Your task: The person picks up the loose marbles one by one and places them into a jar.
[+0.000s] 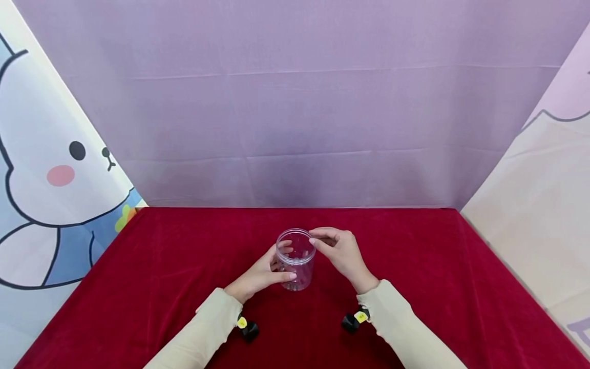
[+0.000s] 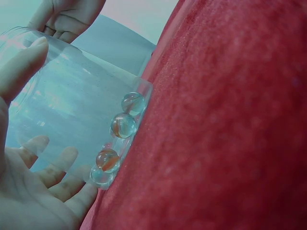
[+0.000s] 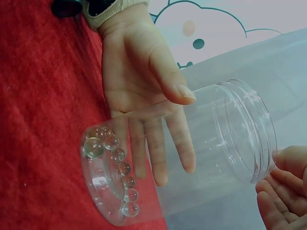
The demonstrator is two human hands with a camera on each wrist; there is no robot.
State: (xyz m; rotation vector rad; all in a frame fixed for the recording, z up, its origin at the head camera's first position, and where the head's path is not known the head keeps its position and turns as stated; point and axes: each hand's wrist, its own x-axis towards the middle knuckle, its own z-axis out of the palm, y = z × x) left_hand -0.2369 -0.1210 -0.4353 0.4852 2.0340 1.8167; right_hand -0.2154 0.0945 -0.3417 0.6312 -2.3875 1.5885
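A clear plastic jar (image 1: 305,270) with a ridged rim (image 3: 245,129) stands at the middle of the red cloth, mouth up. My left hand (image 1: 261,272) grips its side, thumb in front and fingers spread around the back. Several glass marbles (image 3: 111,142) lie at the jar's bottom; in the left wrist view one marble (image 2: 108,160) has an orange swirl. At the right of the mouth, my right hand (image 1: 342,251) pinches the rim between thumb and forefinger. Whether the jar's base touches the cloth I cannot tell.
Red velvet cloth (image 1: 184,266) covers the table. A lilac curtain (image 1: 295,113) rises behind its far edge. Printed cartoon panels flank both sides, with a white animal figure (image 1: 60,133) on the left one. Small black wrist devices (image 1: 350,323) hang below the sleeves.
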